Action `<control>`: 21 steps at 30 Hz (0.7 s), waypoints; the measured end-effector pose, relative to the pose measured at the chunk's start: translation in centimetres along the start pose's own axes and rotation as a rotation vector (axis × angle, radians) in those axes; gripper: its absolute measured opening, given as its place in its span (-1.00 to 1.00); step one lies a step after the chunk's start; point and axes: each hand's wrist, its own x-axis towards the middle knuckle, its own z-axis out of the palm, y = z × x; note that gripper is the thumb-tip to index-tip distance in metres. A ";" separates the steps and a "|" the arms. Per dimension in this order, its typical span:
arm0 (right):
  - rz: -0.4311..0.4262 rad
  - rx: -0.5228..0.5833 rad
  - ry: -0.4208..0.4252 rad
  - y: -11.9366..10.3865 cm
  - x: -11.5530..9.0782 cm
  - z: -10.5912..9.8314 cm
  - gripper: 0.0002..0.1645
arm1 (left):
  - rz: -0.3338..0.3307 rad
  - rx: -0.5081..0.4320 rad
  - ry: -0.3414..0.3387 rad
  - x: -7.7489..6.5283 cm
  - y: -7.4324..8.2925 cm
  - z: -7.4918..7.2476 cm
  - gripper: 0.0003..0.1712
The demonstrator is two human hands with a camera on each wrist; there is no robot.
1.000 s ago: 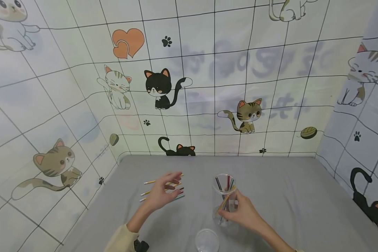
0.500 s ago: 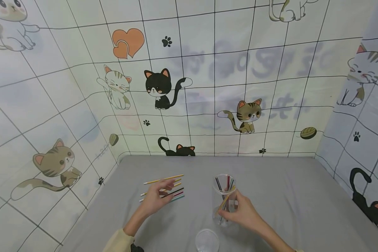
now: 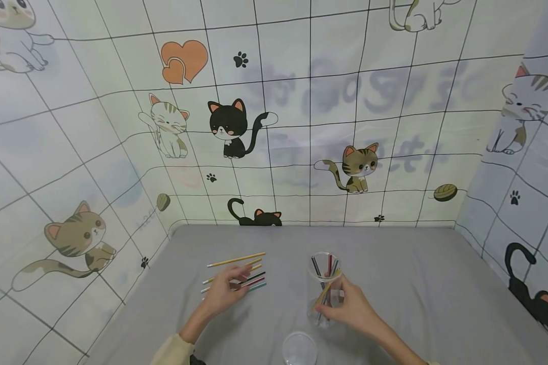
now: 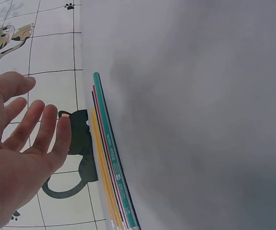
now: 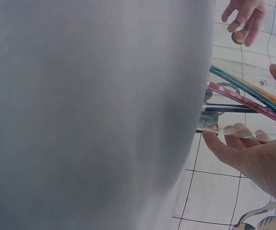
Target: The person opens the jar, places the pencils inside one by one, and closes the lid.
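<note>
My right hand [image 3: 356, 308] grips a clear jar [image 3: 313, 293], which stands upright on the grey cloth. Several pencils lean inside it; red and teal ones show in the right wrist view, including a red pencil [image 5: 245, 100]. To the left, a row of loose pencils lies on the cloth, with a yellow pencil [image 3: 236, 260] farthest back and a teal pencil [image 4: 110, 143] at the near end. My left hand [image 3: 224, 294] hovers over this row with loosely bent fingers. In the left wrist view those fingers hold nothing and appear apart from the pencils.
A clear round lid [image 3: 300, 348] lies on the cloth in front of the jar. The grey cloth [image 3: 402, 284] covers the table surface. White curtains [image 3: 292, 147] printed with cats and grid lines enclose the back and both sides.
My left hand has drawn back toward me and slightly left over the loose pencils, uncovering more of their far ends. My right hand and the jar have stayed in place.
</note>
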 end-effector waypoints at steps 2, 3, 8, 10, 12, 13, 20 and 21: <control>-0.003 -0.002 0.001 0.0 0.0 0.0 -0.05 | 0.002 0.002 -0.002 0.0 0.0 0.0 -0.47; -0.003 -0.002 0.001 0.0 -0.1 0.0 -0.05 | 0.003 -0.001 -0.001 0.0 -0.1 0.1 -0.48; 0.006 -0.007 0.004 -0.1 -0.1 -0.1 -0.08 | -0.002 -0.016 0.010 0.1 -2.5 0.7 -0.48; 0.012 -0.003 0.006 -0.1 -0.1 -0.1 -0.10 | -0.002 -0.002 0.016 0.2 -3.8 1.1 -0.47; 0.011 0.002 0.007 -0.2 -0.1 -0.1 -0.09 | 0.001 0.011 0.026 0.3 -5.1 1.5 -0.47; 0.012 0.007 0.006 -0.2 -0.1 0.0 -0.09 | 0.006 0.023 0.029 0.3 -5.1 1.5 -0.47; 0.010 0.009 -0.003 -0.2 -0.1 -0.1 -0.05 | 0.009 0.038 0.027 0.4 -6.2 1.7 -0.50; 0.013 0.006 -0.005 -0.2 -0.1 0.0 -0.04 | 0.001 0.039 0.021 0.4 -6.3 1.6 -0.50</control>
